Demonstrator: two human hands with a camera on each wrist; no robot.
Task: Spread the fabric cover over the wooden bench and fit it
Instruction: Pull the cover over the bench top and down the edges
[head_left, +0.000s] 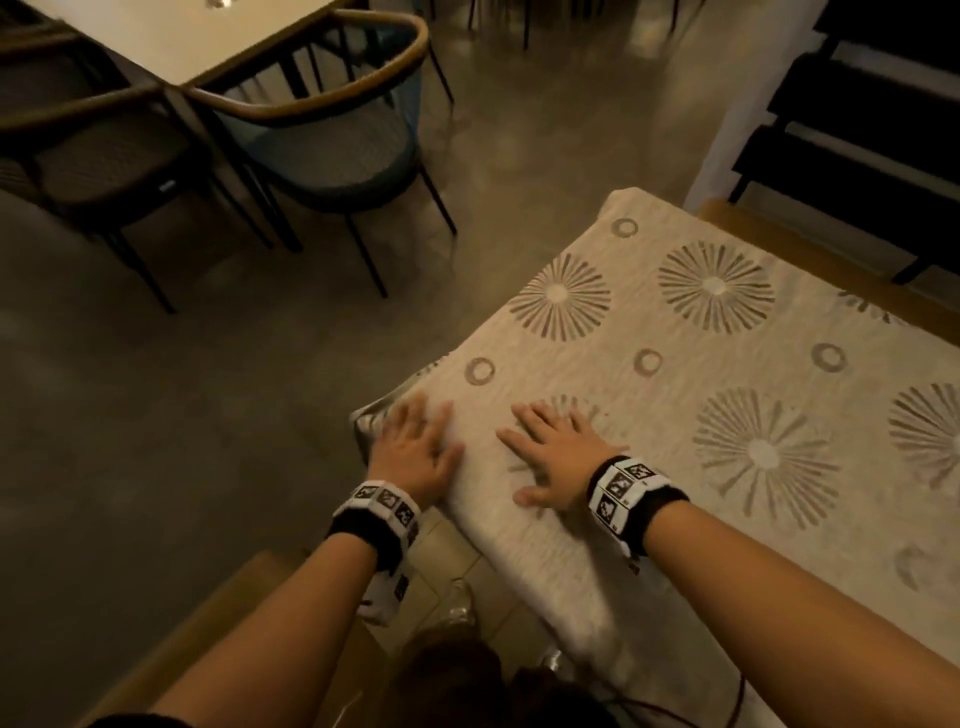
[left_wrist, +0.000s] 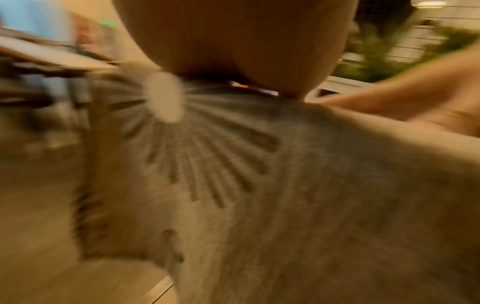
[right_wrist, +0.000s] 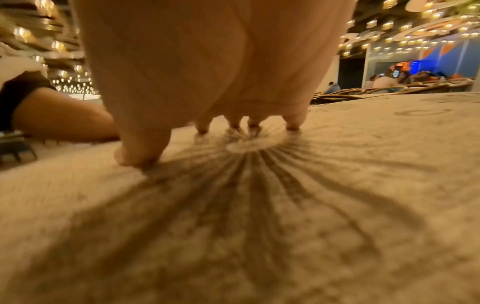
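Dim, warm yellow indoor light throughout. In the head view the grey floor (head_left: 156, 415) at the near left falls into deep shadow, while the beige patterned fabric cover (head_left: 675, 364) catches the most light. Straight edges bow near the picture borders from the wide lens. The left hand (head_left: 415, 447) is smeared by motion blur. The left wrist view is heavily blurred, worst at its left edge. In the right wrist view, small ceiling lamps (right_wrist: 389, 24) glare as bright spots, the fingertips (right_wrist: 293, 123) are fairly sharp, and the near fabric is soft and out of focus.
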